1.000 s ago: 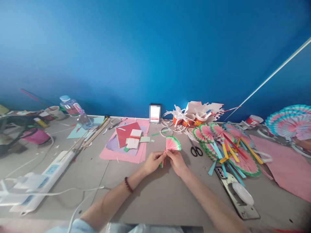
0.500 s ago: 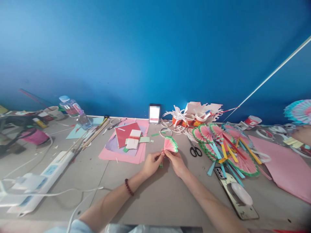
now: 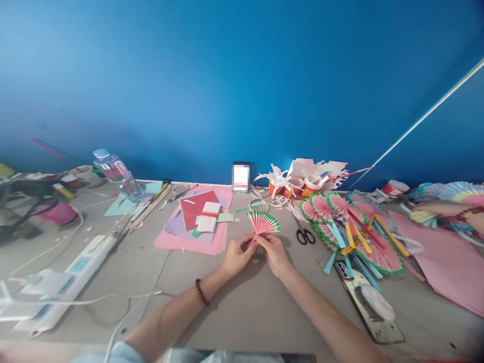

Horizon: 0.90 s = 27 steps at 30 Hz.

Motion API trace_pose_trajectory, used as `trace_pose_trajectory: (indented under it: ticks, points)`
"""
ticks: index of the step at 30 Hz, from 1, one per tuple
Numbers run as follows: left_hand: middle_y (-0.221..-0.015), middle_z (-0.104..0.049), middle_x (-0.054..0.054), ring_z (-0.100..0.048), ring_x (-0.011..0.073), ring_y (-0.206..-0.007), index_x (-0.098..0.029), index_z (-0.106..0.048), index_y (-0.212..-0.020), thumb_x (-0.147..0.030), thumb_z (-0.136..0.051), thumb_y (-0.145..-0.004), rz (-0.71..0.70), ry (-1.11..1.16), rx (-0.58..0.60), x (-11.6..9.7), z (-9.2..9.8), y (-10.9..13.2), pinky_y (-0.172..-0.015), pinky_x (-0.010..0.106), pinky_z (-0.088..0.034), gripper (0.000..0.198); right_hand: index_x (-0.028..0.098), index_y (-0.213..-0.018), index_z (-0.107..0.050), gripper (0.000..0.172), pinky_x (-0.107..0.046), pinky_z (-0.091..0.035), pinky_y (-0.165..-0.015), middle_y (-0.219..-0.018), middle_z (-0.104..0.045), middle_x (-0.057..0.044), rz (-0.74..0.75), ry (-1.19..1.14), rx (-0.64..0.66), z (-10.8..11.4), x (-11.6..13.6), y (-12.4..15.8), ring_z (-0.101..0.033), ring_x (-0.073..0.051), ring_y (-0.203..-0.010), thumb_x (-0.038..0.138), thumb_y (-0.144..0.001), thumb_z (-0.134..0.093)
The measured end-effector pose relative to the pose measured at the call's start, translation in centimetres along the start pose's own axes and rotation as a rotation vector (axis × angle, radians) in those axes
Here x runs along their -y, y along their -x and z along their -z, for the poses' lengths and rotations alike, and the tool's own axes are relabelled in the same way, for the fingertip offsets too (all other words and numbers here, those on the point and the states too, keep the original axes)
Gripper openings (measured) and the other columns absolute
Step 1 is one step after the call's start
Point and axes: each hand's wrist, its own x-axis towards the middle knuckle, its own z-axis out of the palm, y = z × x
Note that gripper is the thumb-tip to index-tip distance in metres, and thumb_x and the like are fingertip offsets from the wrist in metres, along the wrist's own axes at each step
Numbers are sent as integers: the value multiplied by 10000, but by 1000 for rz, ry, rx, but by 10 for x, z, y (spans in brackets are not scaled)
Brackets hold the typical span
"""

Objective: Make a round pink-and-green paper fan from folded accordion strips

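A small pleated paper fan [image 3: 263, 222], pink with a green and white rim, stands spread above my fingers near the middle of the grey table [image 3: 242, 307]. My left hand [image 3: 236, 253] pinches its base from the left. My right hand [image 3: 275, 253] pinches the same base from the right. Both hands rest low over the table. A beaded bracelet [image 3: 200, 293] circles my left wrist.
A stack of pink, purple and red paper sheets [image 3: 196, 222] lies behind my left hand. Black scissors [image 3: 305, 235] lie right of my hands, beside a heap of finished fans [image 3: 351, 227]. A phone [image 3: 368, 302] lies nearer right. A power strip [image 3: 71, 272] and bottle [image 3: 117, 174] sit left. Another person's arm [image 3: 449, 207] reaches in far right.
The fan has opened wider between my fingers, spreading leftward. My hands stayed close together at its base. At the far right another person's arm and blue fans have shifted.
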Motion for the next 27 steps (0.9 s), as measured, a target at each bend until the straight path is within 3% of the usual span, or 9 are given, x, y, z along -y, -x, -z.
trace_pose_trajectory:
  ticks: [6, 18, 23, 27]
  points:
    - [-897, -715, 90, -634, 222, -828, -130, -696, -936, -419, -542, -824, 37, 7, -35, 4, 1, -3, -741, 307, -491, 346, 149, -675, -688, 236, -242, -427, -641, -670, -660, -12, -21, -12, 64, 7, -5, -5, -551, -124, -632, 356, -602, -775]
    - [-876, -715, 88, -619, 207, -776, -131, -726, -936, -438, -563, -810, 11, 37, 26, 6, 0, -5, -696, 281, -473, 370, 150, -628, -686, 244, -253, -417, -652, -627, -649, -11, 16, -33, -69, 5, -6, -5, -545, -126, -619, 363, -573, -790]
    - [-841, -714, 84, -614, 199, -758, -127, -723, -920, -434, -554, -817, 10, 5, -2, 8, 0, -4, -676, 271, -471, 366, 162, -600, -659, 229, -231, -391, -601, -603, -605, 10, -42, -130, 67, 2, -1, -3, -499, -105, -584, 357, -612, -779]
    - [-777, -705, 72, -599, 182, -710, -132, -732, -864, -439, -529, -831, -12, -52, -11, 3, 1, -3, -647, 259, -450, 369, 172, -632, -676, 193, -240, -413, -657, -660, -621, 0, -87, -194, 168, 5, 1, -4, -525, -116, -646, 336, -628, -778]
